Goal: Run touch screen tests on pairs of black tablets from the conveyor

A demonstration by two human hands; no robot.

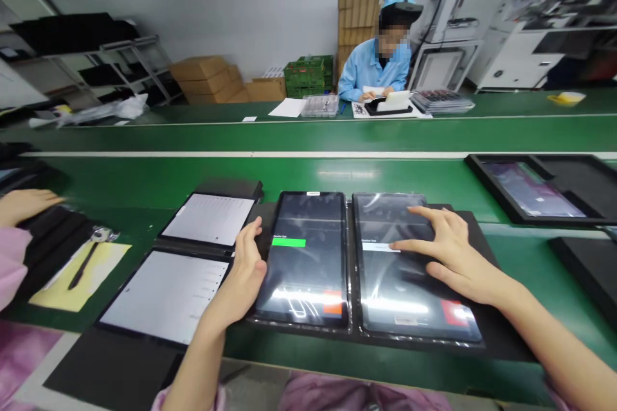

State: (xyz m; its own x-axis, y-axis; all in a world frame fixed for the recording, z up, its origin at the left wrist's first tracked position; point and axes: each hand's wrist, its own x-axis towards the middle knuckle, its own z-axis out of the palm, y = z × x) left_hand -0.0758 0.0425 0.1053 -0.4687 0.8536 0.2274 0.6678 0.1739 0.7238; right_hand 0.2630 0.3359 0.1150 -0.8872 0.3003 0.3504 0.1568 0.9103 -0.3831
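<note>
Two dark tablets lie side by side on a black tray (486, 334) at the near edge of the green bench. My left hand (243, 273) rests along the left edge of the left tablet (308, 257), fingers stretched upward, holding nothing. That screen shows a green bar. My right hand (446, 250) lies spread on the right tablet (409, 276), index finger touching a white bar on its screen. Both tablets carry a shiny film with glare.
Two tablets with white screens (168, 295) (208, 218) lie left of my hand. A pen on a yellow sheet (81, 273) and another person's hand (24, 202) are at far left. A black tray with a tablet (535, 189) sits at right. A co-worker (378, 64) sits across the belt.
</note>
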